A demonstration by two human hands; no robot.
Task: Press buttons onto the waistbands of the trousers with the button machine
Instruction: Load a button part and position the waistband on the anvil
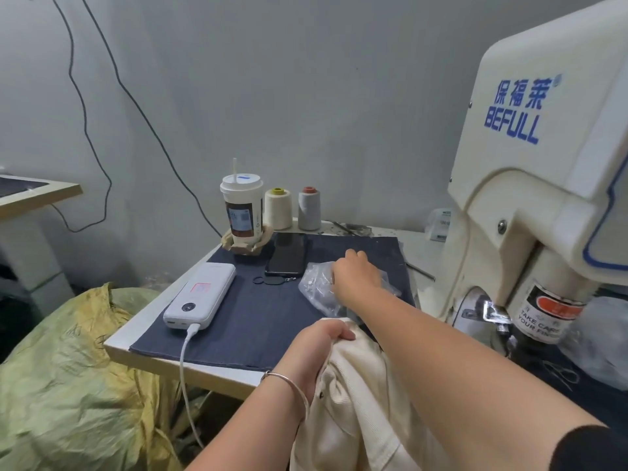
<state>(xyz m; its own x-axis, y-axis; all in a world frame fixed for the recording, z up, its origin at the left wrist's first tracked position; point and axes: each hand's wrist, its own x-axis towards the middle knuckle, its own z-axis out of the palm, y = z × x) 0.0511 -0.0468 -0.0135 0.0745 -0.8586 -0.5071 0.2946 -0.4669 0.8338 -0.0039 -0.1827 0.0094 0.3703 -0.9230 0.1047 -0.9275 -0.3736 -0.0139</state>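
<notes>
- Nearest you, your left hand point(324, 338) bunches the cream trousers point(356, 409) in curled fingers at the table's point(176, 360) front edge, likely so the waistband stays gathered and ready to feed across.
- Beyond it, your right hand point(355, 277) reaches over the dark cloth mat point(258, 321) into a clear plastic bag point(314, 287) near the mat's right edge; the fingertips are hidden in the folds, so you cannot tell whether they pinch anything yet. Judging by the task, that bag holds the buttons.
- Off the table's right edge, the button machine point(543, 185) stands with its press head point(540, 317) bare of cloth, so the trousers have yet to go under it.
- Left on the mat, a white power bank point(200, 295) lies with its cable trailing over the front edge, and a phone point(287, 254) rests behind it.
- Along the back edge sit a drink cup point(242, 209) and two thread cones point(294, 209), kept clear of your working space.
</notes>
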